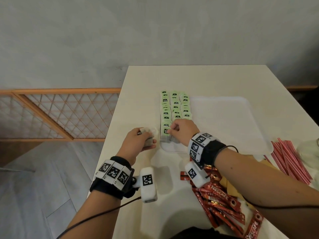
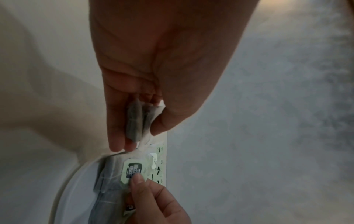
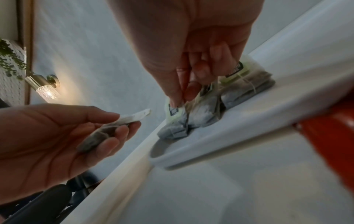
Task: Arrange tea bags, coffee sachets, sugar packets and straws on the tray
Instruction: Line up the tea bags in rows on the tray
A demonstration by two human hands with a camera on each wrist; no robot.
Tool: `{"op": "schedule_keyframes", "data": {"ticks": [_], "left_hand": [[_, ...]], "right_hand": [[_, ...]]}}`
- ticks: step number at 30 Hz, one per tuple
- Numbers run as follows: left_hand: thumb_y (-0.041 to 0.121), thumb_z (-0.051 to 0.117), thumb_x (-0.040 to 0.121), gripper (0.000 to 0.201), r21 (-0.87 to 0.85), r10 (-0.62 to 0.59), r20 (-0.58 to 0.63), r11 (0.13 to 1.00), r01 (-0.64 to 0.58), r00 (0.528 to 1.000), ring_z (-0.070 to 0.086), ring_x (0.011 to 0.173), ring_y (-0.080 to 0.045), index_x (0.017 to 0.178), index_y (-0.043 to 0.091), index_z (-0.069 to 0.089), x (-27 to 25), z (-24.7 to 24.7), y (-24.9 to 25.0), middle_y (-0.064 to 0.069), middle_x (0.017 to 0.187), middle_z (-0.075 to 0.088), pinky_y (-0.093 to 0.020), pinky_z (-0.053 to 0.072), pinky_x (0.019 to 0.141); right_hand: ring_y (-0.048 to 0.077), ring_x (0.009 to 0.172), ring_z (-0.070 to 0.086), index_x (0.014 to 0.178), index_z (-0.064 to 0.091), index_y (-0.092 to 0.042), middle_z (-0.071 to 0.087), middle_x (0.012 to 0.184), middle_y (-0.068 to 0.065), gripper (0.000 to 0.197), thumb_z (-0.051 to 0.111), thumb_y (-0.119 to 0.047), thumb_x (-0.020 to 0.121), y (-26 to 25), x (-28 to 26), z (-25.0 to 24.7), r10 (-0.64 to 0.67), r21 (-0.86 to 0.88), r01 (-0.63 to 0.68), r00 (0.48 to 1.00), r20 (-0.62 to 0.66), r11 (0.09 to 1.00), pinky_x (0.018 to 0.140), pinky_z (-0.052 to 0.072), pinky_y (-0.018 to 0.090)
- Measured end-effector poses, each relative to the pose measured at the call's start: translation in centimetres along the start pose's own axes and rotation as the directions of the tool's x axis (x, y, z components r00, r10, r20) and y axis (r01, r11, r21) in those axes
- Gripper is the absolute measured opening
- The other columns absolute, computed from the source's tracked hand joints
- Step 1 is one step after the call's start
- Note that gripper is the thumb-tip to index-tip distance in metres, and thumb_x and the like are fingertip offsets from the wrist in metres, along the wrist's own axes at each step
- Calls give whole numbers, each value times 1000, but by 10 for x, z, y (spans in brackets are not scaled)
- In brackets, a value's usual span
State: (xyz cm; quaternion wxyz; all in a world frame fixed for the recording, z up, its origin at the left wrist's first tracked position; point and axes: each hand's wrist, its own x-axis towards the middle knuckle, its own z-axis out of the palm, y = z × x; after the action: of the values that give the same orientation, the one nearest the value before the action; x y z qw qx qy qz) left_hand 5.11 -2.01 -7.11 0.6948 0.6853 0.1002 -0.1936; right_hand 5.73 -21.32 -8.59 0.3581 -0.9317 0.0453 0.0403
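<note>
A white tray [image 1: 224, 121] lies on the white table, its left side filled with three rows of tea bags [image 1: 175, 107] with green tags. My right hand [image 1: 179, 130] pinches the green tag of the nearest tea bag [image 2: 132, 170] in the left row, at the tray's near left corner. My left hand [image 1: 141, 140] hovers just left of the tray and grips a few tea bags [image 2: 137, 122] between thumb and fingers [image 3: 118, 133]. Red coffee sachets [image 1: 222, 202] lie under my right forearm. Red-and-white straws [image 1: 290, 157] lie to the right of the tray.
The table's left edge [image 1: 110, 128] runs close beside my left hand, with grey floor and an orange lattice railing [image 1: 57, 114] beyond. Brown packets [image 1: 231, 187] lie among the sachets. A pale glass-like object [image 1: 309, 150] stands at the far right edge.
</note>
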Motion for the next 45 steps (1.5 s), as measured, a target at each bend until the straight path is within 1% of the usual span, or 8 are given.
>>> {"op": "schedule_keyframes", "data": {"ticks": [6, 14, 17, 21, 26, 31, 38, 45], "left_hand": [[3, 60, 94, 29, -53, 67, 89, 997, -62, 994, 70, 96, -30, 123, -1, 57, -6, 19, 1, -20, 113, 69, -34, 61, 79], [-1, 76, 79, 51, 143, 114, 136, 981, -133, 984, 69, 74, -18, 125, 9, 56, -25, 42, 0, -16, 99, 70, -31, 60, 66], [9, 78, 80, 50, 377, 264, 28, 890, -255, 964, 62, 70, -13, 123, 18, 55, -28, 47, -5, -1, 95, 60, -24, 54, 55], [24, 79, 77, 42, 566, 419, 106, 720, -402, 902, 55, 87, -8, 115, 25, 62, -38, 62, -7, 12, 97, 61, -5, 40, 68], [31, 73, 80, 53, 638, 443, 212, 612, -467, 871, 60, 94, -14, 128, 36, 51, -50, 90, -9, 8, 106, 64, -30, 50, 77], [38, 74, 78, 47, 757, 422, 211, 500, -421, 882, 57, 87, -10, 121, 34, 54, -54, 104, -9, 16, 94, 57, -26, 39, 68], [49, 62, 90, 35, 735, 409, 174, 551, -395, 896, 49, 71, -13, 103, 16, 62, -39, 112, -10, 11, 67, 47, -28, 34, 59], [40, 74, 81, 31, 651, 263, 192, 687, -323, 946, 51, 78, -14, 91, 14, 60, -21, 100, -13, 4, 86, 55, -29, 42, 64]], "right_hand": [[12, 86, 60, 100, 66, -18, 67, 94, -2, 25, 59, -41, 92, 0, -14, -13, -33, 236, 47, 997, -66, 971, 81, 49, 30], [16, 71, 58, 78, 63, -17, 60, 72, -5, 15, 67, -27, 88, 5, -36, -30, -26, 315, 42, 998, -56, 948, 79, 55, 44], [17, 65, 58, 72, 57, -17, 60, 68, -2, 22, 68, -27, 88, 9, -47, -41, 13, 302, 17, 995, -97, 953, 70, 50, 35], [10, 49, 57, 74, 54, -11, 58, 59, 1, 22, 66, -22, 88, 13, -59, -46, 70, 283, -41, 993, -93, 958, 56, 42, 22], [3, 45, 55, 74, 54, -12, 59, 58, 2, 19, 62, -23, 88, 18, -67, -49, 118, 286, -83, 987, -107, 954, 57, 41, 25], [9, 48, 53, 80, 56, -7, 63, 61, 6, 28, 57, -32, 92, 21, -73, -58, 151, 301, -111, 982, -114, 947, 58, 39, 28], [16, 56, 60, 91, 65, -11, 74, 76, 4, 23, 47, -24, 96, 30, -71, -67, 168, 463, -141, 986, -19, 875, 59, 46, 32], [12, 59, 57, 91, 64, -19, 60, 78, -3, 8, 66, -27, 89, 43, -64, -54, 71, 347, -79, 997, 34, 935, 57, 46, 25]]}}
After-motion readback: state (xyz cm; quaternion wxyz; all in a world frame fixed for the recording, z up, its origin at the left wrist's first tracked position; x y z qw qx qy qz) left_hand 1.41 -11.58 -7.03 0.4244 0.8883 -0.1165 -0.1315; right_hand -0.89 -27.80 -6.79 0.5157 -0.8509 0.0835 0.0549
